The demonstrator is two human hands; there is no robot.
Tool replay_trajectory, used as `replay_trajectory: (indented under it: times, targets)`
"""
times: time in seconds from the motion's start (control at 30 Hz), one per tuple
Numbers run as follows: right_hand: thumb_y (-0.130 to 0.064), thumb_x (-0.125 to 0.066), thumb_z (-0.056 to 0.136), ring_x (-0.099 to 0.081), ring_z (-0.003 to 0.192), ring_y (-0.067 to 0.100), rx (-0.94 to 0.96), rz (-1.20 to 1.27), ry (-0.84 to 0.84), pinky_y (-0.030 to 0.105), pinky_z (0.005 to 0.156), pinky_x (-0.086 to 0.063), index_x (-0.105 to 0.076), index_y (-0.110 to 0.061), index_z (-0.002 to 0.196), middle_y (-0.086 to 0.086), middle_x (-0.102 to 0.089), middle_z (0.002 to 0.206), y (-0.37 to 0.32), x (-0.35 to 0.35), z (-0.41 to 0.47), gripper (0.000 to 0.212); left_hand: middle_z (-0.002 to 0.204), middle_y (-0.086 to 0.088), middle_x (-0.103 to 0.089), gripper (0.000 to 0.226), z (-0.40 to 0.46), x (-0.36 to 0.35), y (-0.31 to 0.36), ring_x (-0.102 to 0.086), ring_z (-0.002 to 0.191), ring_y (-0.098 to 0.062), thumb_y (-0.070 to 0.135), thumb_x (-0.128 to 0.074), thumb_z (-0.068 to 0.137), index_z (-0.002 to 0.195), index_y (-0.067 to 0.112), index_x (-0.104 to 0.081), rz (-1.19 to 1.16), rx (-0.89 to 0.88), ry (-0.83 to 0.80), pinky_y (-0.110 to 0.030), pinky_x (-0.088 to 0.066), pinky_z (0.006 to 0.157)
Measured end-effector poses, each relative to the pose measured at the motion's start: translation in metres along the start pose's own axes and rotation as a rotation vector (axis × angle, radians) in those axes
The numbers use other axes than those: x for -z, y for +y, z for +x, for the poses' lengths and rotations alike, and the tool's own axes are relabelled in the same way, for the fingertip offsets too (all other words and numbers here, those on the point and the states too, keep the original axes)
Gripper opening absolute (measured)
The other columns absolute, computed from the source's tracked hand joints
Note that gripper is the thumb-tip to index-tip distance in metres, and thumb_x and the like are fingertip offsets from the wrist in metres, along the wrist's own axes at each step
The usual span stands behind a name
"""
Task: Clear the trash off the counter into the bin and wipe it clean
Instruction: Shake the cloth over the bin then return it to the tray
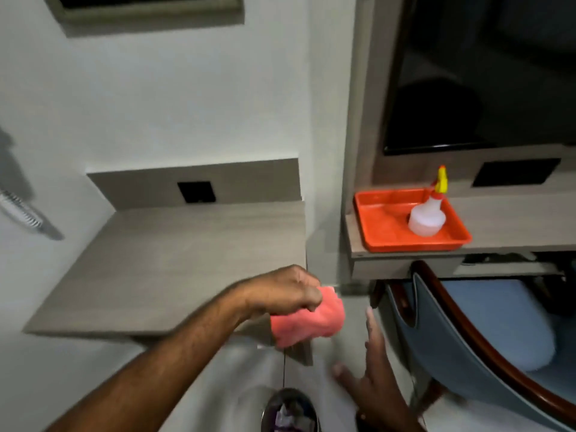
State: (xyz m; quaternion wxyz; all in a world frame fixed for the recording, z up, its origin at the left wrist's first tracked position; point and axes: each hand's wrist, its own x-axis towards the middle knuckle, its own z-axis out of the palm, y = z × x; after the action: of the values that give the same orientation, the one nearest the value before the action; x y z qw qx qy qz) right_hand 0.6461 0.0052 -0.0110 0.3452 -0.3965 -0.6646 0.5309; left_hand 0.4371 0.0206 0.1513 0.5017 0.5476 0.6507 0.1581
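Your left hand (282, 291) is closed in a fist around a bunched pink-red cloth (308, 319), gripping it from above so that most of the fabric hangs out below and to the right of your knuckles. Hand and cloth sit at the near right corner of the pale grey wood-grain counter (174, 263), at about 5 o'clock on its top; whether the cloth touches the surface there is blurred. Your right hand (372, 372) is open, fingers spread and empty, out over the floor at 4 o'clock from the cloth and well apart from it.

The round bin with a shiny metal rim (290, 411) stands on the floor at 6 o'clock from the cloth, with crumpled light-coloured trash (285, 414) inside it.

At 2 o'clock from the cloth, on a separate grey shelf (511, 219), a shallow orange plastic tray (383, 222) holds an upright translucent white spray bottle with a yellow and red nozzle (428, 213) in its right half. Below that shelf, at 3 o'clock from your right hand, is a blue chair with a dark wooden frame (461, 347).
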Motion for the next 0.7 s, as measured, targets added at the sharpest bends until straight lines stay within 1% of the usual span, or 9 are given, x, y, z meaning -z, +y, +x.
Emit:
replay_trajectory:
  times: [0.07, 0.13, 0.17, 0.27, 0.33, 0.4, 0.5, 0.6, 0.7]
  targets:
    - [-0.061, -0.078, 0.057, -0.037, 0.132, -0.016, 0.002, 0.127, -0.059, 0.006, 0.096, -0.04, -0.023, -0.024, 0.15, -0.02, -0.037, 0.149, -0.026, 0.028, 0.048, 0.114, 0.056, -0.002, -0.036, 0.016, 0.026, 0.015, 0.035, -0.028, 0.047, -0.012, 0.015, -0.057, 0.07, 0.056, 0.02, -0.052, 0.022, -0.043, -0.094, -0.026, -0.019, 0.046]
    - [-0.063, -0.082, 0.057, -0.062, 0.114, -0.002, -0.047, 0.298, -0.121, 0.013, 0.083, -0.051, -0.048, -0.017, 0.138, -0.01, -0.066, 0.128, -0.039, 0.05, 0.086, 0.099, 0.062, -0.01, -0.042, 0.005, 0.06, 0.027, 0.063, -0.034, 0.051, -0.014, 0.012, -0.056, 0.073, 0.073, 0.011, -0.061, 0.034, -0.074, -0.138, -0.026, -0.024, 0.047]
    - [-0.061, -0.084, 0.057, -0.069, 0.101, 0.007, -0.082, 0.359, -0.132, 0.019, 0.077, -0.054, -0.06, -0.011, 0.126, -0.003, -0.075, 0.113, -0.037, 0.062, 0.103, 0.088, 0.067, -0.013, -0.046, 0.009, 0.082, 0.033, 0.075, -0.039, 0.054, -0.016, 0.009, -0.056, 0.077, 0.083, 0.008, -0.063, 0.039, -0.085, -0.124, -0.025, -0.027, 0.048]
    - [-0.047, -0.085, 0.063, -0.067, 0.074, 0.013, -0.161, 0.366, -0.087, 0.025, 0.061, -0.053, -0.074, -0.009, 0.093, 0.002, -0.077, 0.082, -0.018, 0.094, 0.149, 0.049, 0.083, -0.016, -0.054, 0.02, 0.157, 0.048, 0.1, -0.047, 0.062, -0.02, -0.005, -0.052, 0.09, 0.098, 0.007, -0.066, 0.061, -0.11, 0.014, -0.025, -0.034, 0.049]
    - [-0.029, -0.08, 0.072, -0.067, 0.076, 0.016, -0.19, 0.397, -0.001, 0.028, 0.064, -0.054, -0.075, -0.011, 0.096, 0.004, -0.077, 0.084, -0.002, 0.114, 0.178, 0.031, 0.087, -0.013, -0.059, 0.023, 0.211, 0.058, 0.109, -0.054, 0.066, -0.02, -0.007, -0.052, 0.093, 0.105, 0.006, -0.066, 0.116, -0.125, 0.111, -0.024, -0.042, 0.052]
    - [-0.019, -0.075, 0.075, -0.069, 0.082, 0.019, -0.209, 0.362, 0.082, 0.035, 0.072, -0.056, -0.072, -0.011, 0.104, 0.007, -0.078, 0.092, 0.015, 0.135, 0.208, 0.031, 0.091, -0.007, -0.065, 0.021, 0.265, 0.063, 0.111, -0.059, 0.072, -0.018, -0.003, -0.054, 0.095, 0.109, 0.005, -0.067, 0.2, -0.123, 0.145, -0.026, -0.05, 0.06]
    - [-0.015, -0.074, 0.076, -0.07, 0.092, 0.023, -0.266, 0.214, 0.16, 0.041, 0.079, -0.058, -0.065, -0.019, 0.111, 0.004, -0.075, 0.102, 0.035, 0.157, 0.248, 0.037, 0.105, -0.003, -0.07, 0.02, 0.33, 0.064, 0.106, -0.067, 0.092, -0.019, 0.008, -0.054, 0.096, 0.111, 0.014, -0.067, 0.334, -0.134, 0.206, -0.035, -0.058, 0.084]
    - [-0.012, -0.068, 0.084, -0.065, 0.101, 0.017, -0.333, 0.12, 0.141, 0.039, 0.085, -0.057, -0.057, -0.028, 0.118, -0.005, -0.068, 0.112, 0.049, 0.167, 0.289, 0.039, 0.112, -0.004, -0.07, 0.022, 0.377, 0.061, 0.097, -0.066, 0.099, -0.018, 0.017, -0.053, 0.098, 0.116, 0.02, -0.066, 0.398, -0.182, 0.295, -0.038, -0.06, 0.088]
    - [-0.014, -0.063, 0.09, -0.062, 0.105, 0.02, -0.412, 0.1, 0.145, 0.049, 0.094, -0.054, -0.053, -0.022, 0.125, -0.001, -0.064, 0.116, 0.057, 0.17, 0.328, 0.038, 0.116, -0.007, -0.069, 0.027, 0.416, 0.06, 0.086, -0.066, 0.105, -0.021, 0.018, -0.053, 0.097, 0.122, 0.017, -0.063, 0.457, -0.268, 0.362, -0.036, -0.058, 0.092]
